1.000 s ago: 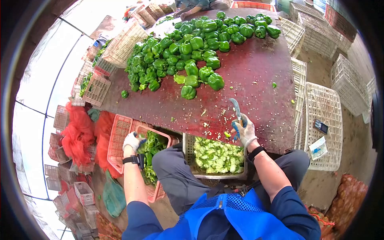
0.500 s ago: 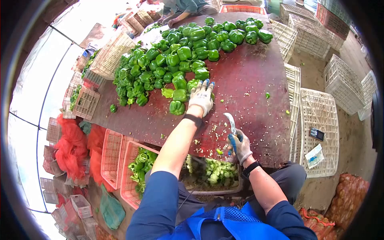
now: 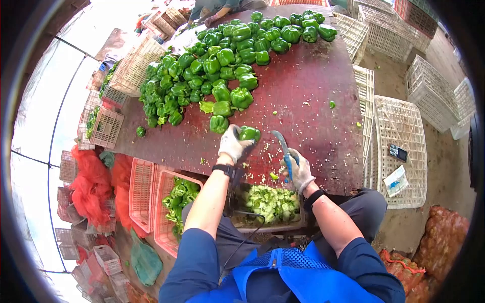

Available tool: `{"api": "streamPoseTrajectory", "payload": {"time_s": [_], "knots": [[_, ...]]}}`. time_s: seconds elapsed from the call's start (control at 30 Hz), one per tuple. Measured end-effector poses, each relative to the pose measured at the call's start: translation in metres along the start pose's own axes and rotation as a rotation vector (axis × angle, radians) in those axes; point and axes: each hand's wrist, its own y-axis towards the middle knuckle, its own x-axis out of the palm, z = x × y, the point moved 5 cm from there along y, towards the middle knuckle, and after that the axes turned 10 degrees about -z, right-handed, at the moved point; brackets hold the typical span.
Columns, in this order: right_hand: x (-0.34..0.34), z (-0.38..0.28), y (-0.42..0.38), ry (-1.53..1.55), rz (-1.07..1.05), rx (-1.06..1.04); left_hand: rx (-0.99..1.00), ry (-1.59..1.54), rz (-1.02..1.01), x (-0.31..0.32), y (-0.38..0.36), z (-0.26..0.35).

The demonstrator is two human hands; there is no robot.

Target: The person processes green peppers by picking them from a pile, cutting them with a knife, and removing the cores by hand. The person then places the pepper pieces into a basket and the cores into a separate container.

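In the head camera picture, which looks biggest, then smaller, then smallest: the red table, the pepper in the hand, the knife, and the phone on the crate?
1. Table, by far the biggest.
2. Knife.
3. Pepper in the left hand.
4. Phone.
Pepper and phone look nearly alike, so that order is unsure.

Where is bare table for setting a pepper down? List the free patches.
Free: the red table right of the pepper pile, up to the white crates. Crowded: the pile's side, and the near edge around the left hand and knife.
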Motion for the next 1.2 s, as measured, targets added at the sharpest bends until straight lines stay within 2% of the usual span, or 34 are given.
{"api": "streamPoseTrajectory", "payload": {"time_s": [0.1, 0.13, 0.2, 0.33, 0.37, 0.43, 0.53, 0.67, 0.87, 0.9, 0.93, 0.97, 1.07, 1.1, 1.2], "knots": [[0.002, 0.006, 0.004, -0.258, -0.039, -0.184, 0.009, -0.013, -0.001, 0.013, -0.046, 0.017], [0.008, 0.005, 0.008, -0.313, -0.055, -0.353, -0.011, -0.018, -0.006, 0.017, -0.058, 0.018], [0.001, 0.021, 0.010, -0.378, -0.068, -0.215, -0.032, -0.085, -0.014, 0.026, -0.075, 0.019], [0.013, 0.015, 0.003, -0.570, -0.067, -0.212, 0.027, -0.090, 0.075, 0.041, -0.083, 0.013], [0.014, 0.014, 0.005, -0.644, -0.057, -0.289, 0.052, -0.062, 0.136, 0.039, -0.085, 0.016], [0.018, 0.009, 0.006, -0.699, -0.059, -0.379, 0.097, -0.012, 0.135, 0.041, -0.086, 0.020], [0.022, 0.001, 0.008, -0.866, -0.044, -0.297, 0.110, 0.054, 0.138, 0.045, -0.086, 0.028], [0.031, 0.008, 0.005, -0.938, -0.023, -0.317, 0.083, 0.000, 0.178, 0.045, -0.090, 0.027], [0.040, 0.006, -0.010, -0.894, -0.091, -0.265, -0.042, -0.068, 0.233, 0.048, -0.087, 0.021], [0.044, 0.006, -0.016, -0.929, -0.117, -0.186, -0.041, -0.063, 0.231, 0.050, -0.086, 0.015], [0.046, 0.008, -0.019, -0.964, -0.139, -0.110, -0.100, -0.160, 0.208, 0.050, -0.080, 0.006], [0.047, 0.021, -0.024, -1.042, -0.095, -0.219, -0.159, -0.259, 0.181, 0.054, -0.077, -0.001], [0.043, 0.020, -0.025, -1.034, -0.159, -0.188, -0.176, -0.304, 0.225, 0.050, -0.083, 0.009], [0.043, 0.021, -0.029, -1.047, -0.171, -0.154, -0.208, -0.419, 0.209, 0.058, -0.077, -0.010], [0.041, 0.020, -0.043, -1.072, -0.213, -0.098, -0.239, -0.365, 0.215, 0.046, -0.076, -0.002]]}}
